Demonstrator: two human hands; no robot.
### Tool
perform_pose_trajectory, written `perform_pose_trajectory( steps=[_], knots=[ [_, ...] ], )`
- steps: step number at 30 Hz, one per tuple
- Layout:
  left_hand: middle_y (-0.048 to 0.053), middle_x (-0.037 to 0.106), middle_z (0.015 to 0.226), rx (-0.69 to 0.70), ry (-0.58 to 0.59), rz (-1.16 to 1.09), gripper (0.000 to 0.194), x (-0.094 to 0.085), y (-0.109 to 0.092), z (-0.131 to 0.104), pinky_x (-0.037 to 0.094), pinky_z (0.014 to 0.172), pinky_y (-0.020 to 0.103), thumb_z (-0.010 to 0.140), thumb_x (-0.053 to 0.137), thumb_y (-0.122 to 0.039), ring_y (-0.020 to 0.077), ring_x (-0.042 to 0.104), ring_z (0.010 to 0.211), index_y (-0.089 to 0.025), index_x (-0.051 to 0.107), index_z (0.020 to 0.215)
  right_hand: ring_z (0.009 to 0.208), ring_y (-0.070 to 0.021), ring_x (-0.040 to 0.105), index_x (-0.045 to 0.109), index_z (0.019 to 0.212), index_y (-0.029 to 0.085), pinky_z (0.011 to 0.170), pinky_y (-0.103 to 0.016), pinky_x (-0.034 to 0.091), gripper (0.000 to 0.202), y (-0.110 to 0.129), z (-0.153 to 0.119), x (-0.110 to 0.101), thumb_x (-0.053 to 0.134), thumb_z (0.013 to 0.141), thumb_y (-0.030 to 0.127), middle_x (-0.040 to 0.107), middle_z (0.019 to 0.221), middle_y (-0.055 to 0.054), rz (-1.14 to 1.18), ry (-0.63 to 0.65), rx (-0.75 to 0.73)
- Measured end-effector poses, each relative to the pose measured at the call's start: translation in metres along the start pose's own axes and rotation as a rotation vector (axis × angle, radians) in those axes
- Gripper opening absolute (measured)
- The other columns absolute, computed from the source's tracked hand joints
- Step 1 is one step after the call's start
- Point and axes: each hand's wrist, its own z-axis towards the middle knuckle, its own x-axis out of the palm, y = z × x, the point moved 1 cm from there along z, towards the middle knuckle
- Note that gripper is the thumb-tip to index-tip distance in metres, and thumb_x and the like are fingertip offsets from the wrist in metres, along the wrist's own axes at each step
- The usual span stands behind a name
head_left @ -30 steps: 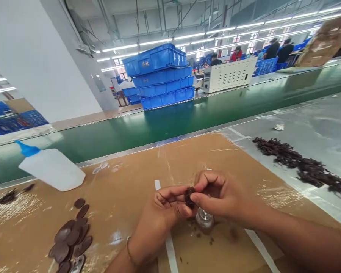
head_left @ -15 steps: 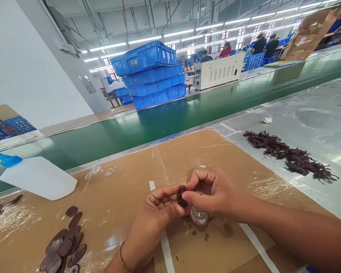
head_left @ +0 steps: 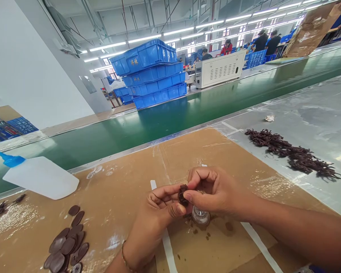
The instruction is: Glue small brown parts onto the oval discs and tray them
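Between my two hands is a small dark brown piece [head_left: 183, 195] with a ridged, uneven edge; its exact kind does not show. The fingertips and thumb of my left hand [head_left: 156, 218] grip it from the left. My right hand [head_left: 216, 189] pinches its upper right side with thumb and index finger. Just below my right hand, a small clear glass jar [head_left: 200, 217] stands on the brown board, its top partly covered by the fingers. To the left lies a pile of flat, dark brown oval discs [head_left: 69, 245].
A white squeeze bottle [head_left: 42, 177] with a blue nozzle lies at the left. Dark stringy pieces [head_left: 292, 153] are heaped on the grey tabletop at right. Beyond the brown board [head_left: 125, 189] runs a green conveyor belt [head_left: 165, 120], with stacked blue crates [head_left: 156, 81] behind it.
The camera view has shifted very slightly, so everything on the table sits a little further right. Both hands keep the same grip on the brown piece.
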Motion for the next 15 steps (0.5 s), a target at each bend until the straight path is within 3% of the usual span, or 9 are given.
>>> perform_pose_trajectory(
  steps=[15],
  knots=[
    [0.005, 0.075, 0.090, -0.001, -0.010, 0.019, 0.029, 0.0008, -0.0011, -0.0015, 0.053, 0.077, 0.021, 0.069, 0.080, -0.023, 0.0111, 0.066, 0.078, -0.022, 0.072, 0.097, 0.060, -0.0090, 0.056, 0.057, 0.071, 0.016, 0.056, -0.023, 0.042, 0.030, 0.0022, -0.0011, 0.0000, 0.082, 0.063, 0.032, 0.061, 0.068, 0.002, -0.035, -0.013, 0.008]
  ],
)
